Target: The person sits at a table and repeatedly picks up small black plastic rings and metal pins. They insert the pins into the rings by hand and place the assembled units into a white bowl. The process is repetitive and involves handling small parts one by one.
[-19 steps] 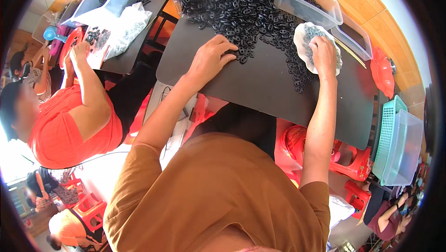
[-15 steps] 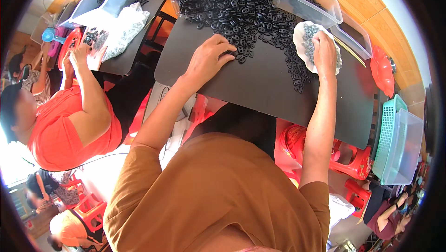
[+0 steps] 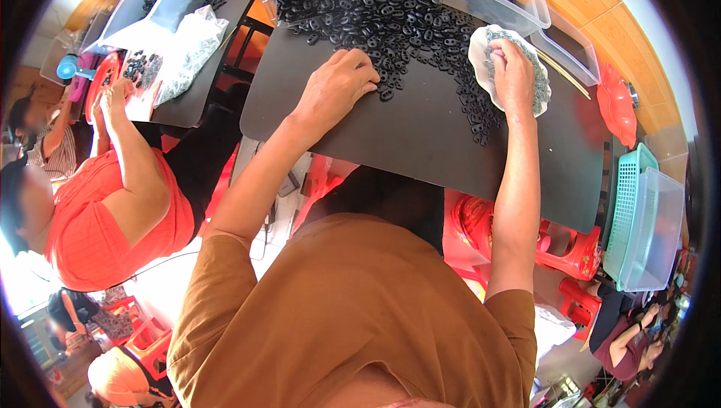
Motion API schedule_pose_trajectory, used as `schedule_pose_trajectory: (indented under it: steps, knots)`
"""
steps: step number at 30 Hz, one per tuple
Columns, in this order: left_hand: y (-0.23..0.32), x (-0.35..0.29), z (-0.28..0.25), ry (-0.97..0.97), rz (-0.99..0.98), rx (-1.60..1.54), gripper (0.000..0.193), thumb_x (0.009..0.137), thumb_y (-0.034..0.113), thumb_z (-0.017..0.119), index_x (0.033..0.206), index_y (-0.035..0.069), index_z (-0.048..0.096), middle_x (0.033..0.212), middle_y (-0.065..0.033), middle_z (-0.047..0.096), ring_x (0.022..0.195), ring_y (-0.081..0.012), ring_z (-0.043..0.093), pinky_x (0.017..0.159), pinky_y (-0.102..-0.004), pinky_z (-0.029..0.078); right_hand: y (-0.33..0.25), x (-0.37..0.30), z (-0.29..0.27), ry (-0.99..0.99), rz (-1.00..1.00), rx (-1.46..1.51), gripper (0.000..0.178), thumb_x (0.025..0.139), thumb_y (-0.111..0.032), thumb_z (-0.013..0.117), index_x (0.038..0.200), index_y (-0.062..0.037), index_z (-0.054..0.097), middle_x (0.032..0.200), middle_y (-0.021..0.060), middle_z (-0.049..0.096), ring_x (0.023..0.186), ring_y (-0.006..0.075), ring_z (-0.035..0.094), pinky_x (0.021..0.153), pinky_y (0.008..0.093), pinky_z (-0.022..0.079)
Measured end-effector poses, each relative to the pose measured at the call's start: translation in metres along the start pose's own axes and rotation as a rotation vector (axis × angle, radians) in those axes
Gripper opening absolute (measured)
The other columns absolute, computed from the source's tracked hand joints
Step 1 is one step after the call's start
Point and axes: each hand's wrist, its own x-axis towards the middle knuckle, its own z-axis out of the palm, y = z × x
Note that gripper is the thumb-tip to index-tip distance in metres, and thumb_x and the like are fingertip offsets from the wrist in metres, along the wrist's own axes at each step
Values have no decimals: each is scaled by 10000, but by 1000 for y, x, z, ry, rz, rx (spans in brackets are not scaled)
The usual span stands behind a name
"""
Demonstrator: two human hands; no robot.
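A large heap of small black oval pieces with two holes [image 3: 375,2] covers the far middle of the dark table and trails toward the right. At the heap's near left edge, my left hand [image 3: 338,89] rests on the table with fingers curled and thumb drawn in; whatever is between the fingertips is hidden. My right hand [image 3: 514,77] reaches over a white scalloped bowl [image 3: 481,70] of small, shiny greyish parts [image 3: 540,92]. Its fingers are bent together among those parts, and I cannot make out what they pinch.
Clear plastic bins [image 3: 496,2] stand at the far right, with thin sticks [image 3: 563,76] and a red scalloped tray [image 3: 617,104] beyond. A green basket [image 3: 627,213] is off the table's right end. To the left, a person in red [image 3: 120,205] works at another table.
My left thumb and fingers have closed together beside the heap. In the bowl, my right fingers have shifted slightly to the left and farther in. The whole view has shifted a little.
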Motion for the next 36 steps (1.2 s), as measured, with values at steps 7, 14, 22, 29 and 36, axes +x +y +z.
schedule_pose_trajectory:
  steps: [7, 14, 22, 29, 36]
  knots:
    - [-9, -3, -1, -17, 20, 11, 147, 824, 122, 684, 957, 68, 651, 961, -56, 592, 927, -264, 581, 795, -376, 494, 3, 2, -5, 137, 63, 89, 153, 830, 3, 622, 967, -56, 656, 888, 115, 669, 817, 263, 664, 724, 355, 512]
    - [-8, 1, 7, -9, 66, 52, 107, 852, 113, 655, 937, 61, 617, 933, -63, 585, 899, -267, 575, 778, -380, 486, 10, 4, -9, 311, 143, 263, 94, 848, -2, 627, 934, -25, 658, 839, 78, 675, 755, 171, 663, 706, 292, 513]
    - [-15, 24, 12, 77, -22, -165, 89, 906, 117, 614, 941, 37, 633, 864, -71, 632, 789, -230, 612, 717, -329, 500, 4, 3, -1, 249, 129, 323, 72, 810, 2, 676, 876, -24, 665, 805, 39, 677, 687, 102, 625, 655, 251, 497]
    - [-12, 60, 16, -24, -484, -1035, 157, 964, 120, 575, 1043, 22, 668, 907, -23, 669, 770, -44, 606, 699, -202, 516, -19, 2, 14, 76, 191, 564, 95, 802, -39, 715, 888, -41, 673, 823, 8, 692, 732, 78, 630, 699, 244, 502]
    - [-3, 82, 37, -53, -385, -1089, 151, 905, 70, 639, 1035, 3, 677, 870, -18, 666, 763, -50, 600, 707, -193, 508, -69, 0, 22, -171, 197, 767, 157, 816, -30, 720, 966, -35, 671, 824, 21, 682, 768, 70, 625, 710, 222, 514]
